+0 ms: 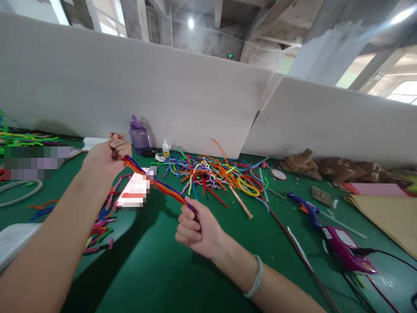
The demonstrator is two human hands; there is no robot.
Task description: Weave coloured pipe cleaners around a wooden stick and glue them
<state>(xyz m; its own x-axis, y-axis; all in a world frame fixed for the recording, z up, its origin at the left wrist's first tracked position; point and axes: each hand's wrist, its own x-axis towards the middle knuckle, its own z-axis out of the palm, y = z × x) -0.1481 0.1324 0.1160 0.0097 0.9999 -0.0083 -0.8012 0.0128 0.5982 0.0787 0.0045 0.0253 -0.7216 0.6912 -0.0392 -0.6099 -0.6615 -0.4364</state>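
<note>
A bundle of pipe cleaners [164,188], orange, purple and a little red, stretches in a slanting line between my two hands above the table. My left hand [119,150] is closed round its upper end, and a short tip pokes out past the fingers. At the lower end, my right hand [195,224] grips the bundle in a fist, with a pale band on the wrist. Beneath the bundle lies a phone [135,191] with a lit screen, partly blurred. Short colourful pipe cleaner pieces [102,228] lie beside my left forearm.
A heap of mixed pipe cleaners [208,171] spreads across the green table [156,265]. Behind stand a purple bottle [138,137] and a small glue bottle [166,149]. A blue glue gun [306,206], a magenta device [348,250] with cables and brown paper [387,219] lie right. White partitions [130,87] close the back.
</note>
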